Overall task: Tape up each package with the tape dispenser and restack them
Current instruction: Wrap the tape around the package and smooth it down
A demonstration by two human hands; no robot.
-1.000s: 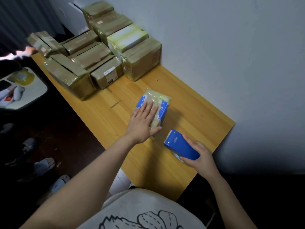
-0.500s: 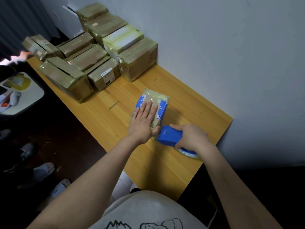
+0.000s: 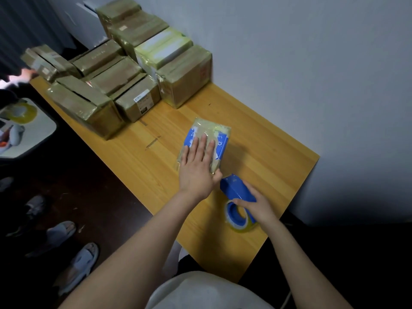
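Far left at 9 o'clock: small side table (image 3: 48, 130) with a spare yellow tape roll (image 3: 21, 111) on it, off the work area. At 11 o'clock the boxes (image 3: 120, 72), brown cardboard, glossy with tape, are packed tight against each other and the wall (image 3: 312, 63); probably the done pile, pushed back to leave room. The wooden counter (image 3: 256, 139) is smooth, pale, with visible grain. Mid-frame sits the package (image 3: 207, 130): small, flat, soft-looking, blue and white print under crinkly clear wrap, lying flat on the counter, well apart from the boxes. Left hand (image 3: 197, 166) lies on top of it, fingers (image 3: 204, 146) straight and spread, palm down, not gripping; looks like it's pinning the package so it won't slide under the tape pull. At 5 o'clock of the package, just beside the left thumb: tape dispenser (image 3: 236, 189), blue hard plastic, wedge-shaped nose aimed at the package's near edge, yellowish clear roll at the rear. Right hand (image 3: 259, 205) wraps it from behind, fingers curled round the body. Nose is near the package; can't tell if tape is stuck on yet.
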